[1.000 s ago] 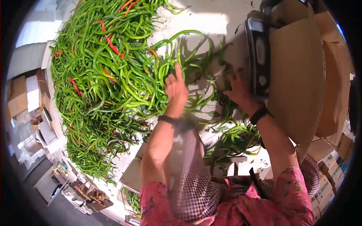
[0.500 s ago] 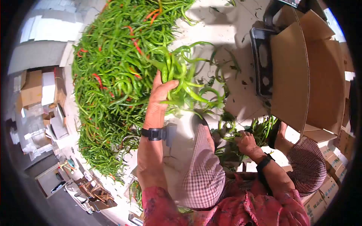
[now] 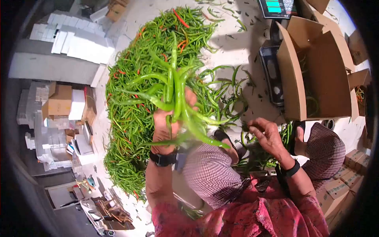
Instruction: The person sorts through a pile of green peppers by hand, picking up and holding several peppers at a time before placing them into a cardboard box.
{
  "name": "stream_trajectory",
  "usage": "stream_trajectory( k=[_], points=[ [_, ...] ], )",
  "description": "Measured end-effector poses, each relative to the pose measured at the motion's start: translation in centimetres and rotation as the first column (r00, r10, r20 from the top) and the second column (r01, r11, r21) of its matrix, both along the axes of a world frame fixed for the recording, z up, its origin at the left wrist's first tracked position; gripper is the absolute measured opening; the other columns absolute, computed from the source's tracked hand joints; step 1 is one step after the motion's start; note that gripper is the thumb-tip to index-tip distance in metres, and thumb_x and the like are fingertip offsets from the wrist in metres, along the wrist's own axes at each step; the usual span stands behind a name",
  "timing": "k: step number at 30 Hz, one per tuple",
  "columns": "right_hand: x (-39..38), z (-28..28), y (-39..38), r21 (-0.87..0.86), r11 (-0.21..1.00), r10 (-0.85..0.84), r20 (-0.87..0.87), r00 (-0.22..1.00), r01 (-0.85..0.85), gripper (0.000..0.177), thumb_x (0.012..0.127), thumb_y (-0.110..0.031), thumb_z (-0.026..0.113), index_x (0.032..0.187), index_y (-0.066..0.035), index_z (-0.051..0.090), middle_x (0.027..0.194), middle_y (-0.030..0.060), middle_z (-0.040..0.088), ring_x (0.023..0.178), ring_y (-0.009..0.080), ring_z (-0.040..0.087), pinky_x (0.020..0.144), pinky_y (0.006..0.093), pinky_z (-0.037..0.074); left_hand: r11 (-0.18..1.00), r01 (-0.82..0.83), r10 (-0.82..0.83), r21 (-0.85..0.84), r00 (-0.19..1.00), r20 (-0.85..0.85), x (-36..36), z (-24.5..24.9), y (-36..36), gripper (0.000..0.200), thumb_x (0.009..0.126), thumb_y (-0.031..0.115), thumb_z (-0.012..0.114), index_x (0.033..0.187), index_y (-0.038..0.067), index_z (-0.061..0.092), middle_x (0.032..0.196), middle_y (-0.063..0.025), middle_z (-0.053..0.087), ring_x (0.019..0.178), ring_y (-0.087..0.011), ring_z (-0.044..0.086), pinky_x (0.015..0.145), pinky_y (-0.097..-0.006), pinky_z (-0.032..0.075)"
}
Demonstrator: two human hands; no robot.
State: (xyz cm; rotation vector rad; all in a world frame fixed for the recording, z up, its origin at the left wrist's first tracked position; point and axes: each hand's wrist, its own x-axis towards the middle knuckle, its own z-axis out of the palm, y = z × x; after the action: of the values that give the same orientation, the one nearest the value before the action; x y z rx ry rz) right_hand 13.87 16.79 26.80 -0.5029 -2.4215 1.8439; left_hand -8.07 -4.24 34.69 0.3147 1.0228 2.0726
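My left hand (image 3: 162,125) is closed round a bunch of long green chili peppers (image 3: 178,93), raised in front of the big chili pile (image 3: 128,158). The peppers fan out past the fingers, and some of their tips are smeared by motion. My right hand (image 3: 268,138) hovers over a smaller heap of green chilies (image 3: 256,160) between my feet. Its fingers are loosely bent and apart, with nothing visible in them. Loose chilies (image 3: 225,98) lie on the floor between the big pile and the scale.
An open cardboard box (image 3: 327,79) stands at the right, with a few chilies inside. Beside it are a black scale platform (image 3: 272,71) and its lit display (image 3: 276,7). Stacked cartons (image 3: 335,191) are at lower right; boxes and white packaging (image 3: 59,102) line the left.
My left hand has lifted the bunch of chilies up and closer to me. My right hand has risen from the small heap, its fingers loosening. The view has shifted, showing more of the box.
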Motion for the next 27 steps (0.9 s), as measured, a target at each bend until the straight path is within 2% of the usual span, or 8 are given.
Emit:
stream_trajectory(
  k=[3,8,12,13,18,22,25,27],
  points=[
    [-0.5,4.0,0.0,-0.249,0.967,-0.079,-0.058,0.995,0.062,0.016,0.088,-0.009,0.060,0.098,0.003,0.063,0.086,0.0125,0.066,0.077,0.0208,0.063,0.070,0.0303,0.049,0.999,0.039,-0.039,-0.019,0.999,0.008,2.1,3.5,0.5,0.079,0.074,0.031,0.067,0.143,0.012,0.034,0.091,-0.0037,0.044,0.084,-0.0178,0.043,0.072,-0.0327,0.043],
    [0.1,9.3,-0.5,-0.203,0.977,0.014,-0.261,0.965,-0.069,0.016,0.086,-0.012,0.061,0.095,0.001,0.065,0.086,0.0129,0.064,0.076,0.0201,0.061,0.070,0.0307,0.048,0.997,0.004,-0.009,-0.075,0.998,-0.059,7.1,6.1,1.9,0.076,0.077,0.038,0.064,0.142,0.011,0.034,0.088,-0.0029,0.038,0.081,-0.0162,0.039,0.070,-0.0311,0.041],
    [1.4,12.4,-1.0,0.105,0.994,0.052,-0.427,0.903,-0.007,0.026,0.075,-0.019,0.073,0.094,-0.002,0.068,0.088,0.0131,0.063,0.081,0.0268,0.059,0.071,0.0361,0.047,0.992,-0.084,0.083,-0.093,0.996,-0.021,9.8,3.9,2.5,0.059,0.081,0.015,0.060,0.135,0.005,0.041,0.106,-0.0111,0.056,0.097,-0.0230,0.055,0.086,-0.0353,0.048],
    [1.3,12.2,-1.2,0.334,0.939,0.107,-0.516,0.850,0.084,0.033,0.070,-0.022,0.076,0.095,-0.004,0.066,0.091,0.0131,0.060,0.082,0.0309,0.055,0.073,0.0399,0.045,0.995,-0.095,0.095,-0.041,0.995,-0.001,10.5,3.2,2.9,0.050,0.082,0.010,0.056,0.130,0.002,0.045,0.110,-0.0135,0.058,0.102,-0.0249,0.057,0.091,-0.0366,0.047],
    [1.3,10.0,-1.3,0.609,0.774,0.183,-0.478,0.859,0.174,0.031,0.068,-0.016,0.072,0.094,-0.004,0.058,0.086,0.0135,0.054,0.075,0.0311,0.052,0.068,0.0435,0.042,0.990,-0.123,0.118,0.076,0.991,0.064,13.4,0.3,5.5,0.050,0.081,0.007,0.058,0.129,0.003,0.046,0.112,-0.0122,0.057,0.106,-0.0222,0.057,0.091,-0.0356,0.047],
    [2.1,8.4,-0.7,0.504,0.848,0.074,-0.417,0.906,0.162,0.027,0.072,-0.010,0.063,0.096,-0.003,0.052,0.084,0.0163,0.054,0.077,0.0353,0.053,0.067,0.0414,0.043,0.989,-0.145,0.133,0.041,0.969,0.209,14.7,-0.9,6.2,0.056,0.076,-0.005,0.062,0.130,-0.004,0.044,0.118,-0.0154,0.056,0.112,-0.0284,0.055,0.099,-0.0396,0.047],
    [2.1,8.3,0.6,-0.179,0.983,-0.079,-0.191,0.978,0.044,0.018,0.080,-0.005,0.052,0.096,-0.002,0.046,0.081,0.0067,0.053,0.069,0.0145,0.049,0.066,0.0289,0.042,0.977,-0.210,0.213,-0.046,0.921,0.325,15.5,-0.7,6.4,0.065,0.075,-0.005,0.064,0.136,0.001,0.040,0.117,-0.0134,0.057,0.108,-0.0261,0.058,0.095,-0.0375,0.050],
    [2.0,7.6,1.9,-0.554,0.830,-0.136,-0.090,0.987,0.064,0.022,0.085,-0.013,0.053,0.105,-0.004,0.049,0.084,0.0033,0.054,0.068,0.0096,0.046,0.063,0.0239,0.039,0.991,-0.136,0.133,-0.013,0.981,-0.138,15.5,-1.4,6.8,0.054,0.088,0.009,0.058,0.139,0.007,0.039,0.115,-0.0092,0.056,0.105,-0.0187,0.057,0.091,-0.0312,0.047]
  ],
)
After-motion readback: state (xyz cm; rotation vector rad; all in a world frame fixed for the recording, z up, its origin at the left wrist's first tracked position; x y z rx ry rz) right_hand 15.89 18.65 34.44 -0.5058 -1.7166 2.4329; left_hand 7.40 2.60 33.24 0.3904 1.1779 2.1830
